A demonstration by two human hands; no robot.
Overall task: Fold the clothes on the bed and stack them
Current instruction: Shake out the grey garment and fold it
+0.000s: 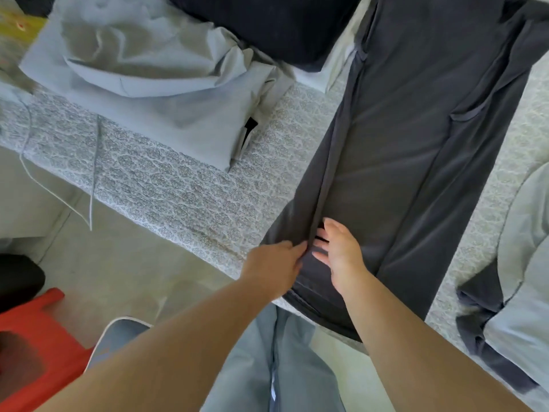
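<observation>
I had left hand [274,264] pinching dark trousers' [416,150] folded edge | right hand [341,254] flat, released, pressing | judged: smooth before folding.

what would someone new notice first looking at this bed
The long dark grey garment spread lengthwise down the right part of the patterned bed draws the eye, with both hands at its near end: the left hand pinches a folded edge while the right hand lies flat on the cloth. At upper left sits a rumpled pile of light blue clothes, and a red stool stands on the floor at lower left.
</observation>
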